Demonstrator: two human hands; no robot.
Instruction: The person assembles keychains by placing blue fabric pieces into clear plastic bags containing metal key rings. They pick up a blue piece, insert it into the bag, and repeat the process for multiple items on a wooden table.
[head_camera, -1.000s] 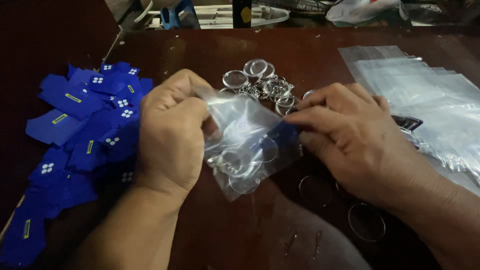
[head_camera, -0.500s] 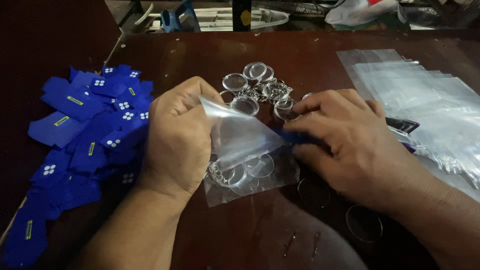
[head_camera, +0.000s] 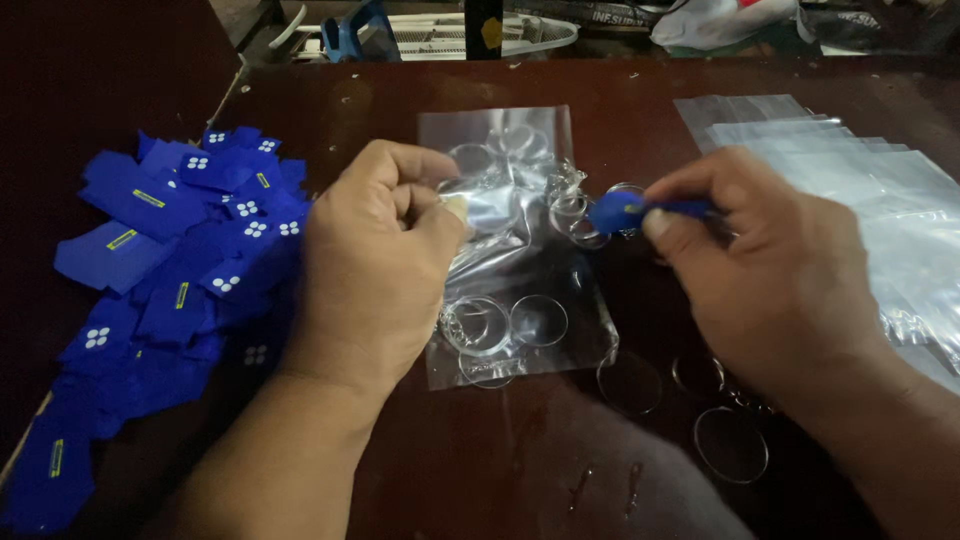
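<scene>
My left hand (head_camera: 375, 255) pinches the edge of a clear plastic bag (head_camera: 520, 250) lying flat on the dark brown table (head_camera: 620, 90). Round clear keyring discs (head_camera: 505, 325) with metal rings sit inside the bag's lower part. My right hand (head_camera: 770, 270) holds a small blue tag (head_camera: 625, 212) between thumb and fingers, just right of the bag's open side. More metal rings (head_camera: 565, 195) lie under and behind the bag.
A heap of blue tags (head_camera: 170, 280) with white and yellow marks covers the table's left side. A stack of clear plastic bags (head_camera: 860, 190) lies at the right. Loose clear discs with rings (head_camera: 730, 440) lie near my right wrist. Clutter lines the far edge.
The bag was lifted and crumpled between both hands; now it lies flatter and spread out. My right hand has come out of it holding a blue tag.
</scene>
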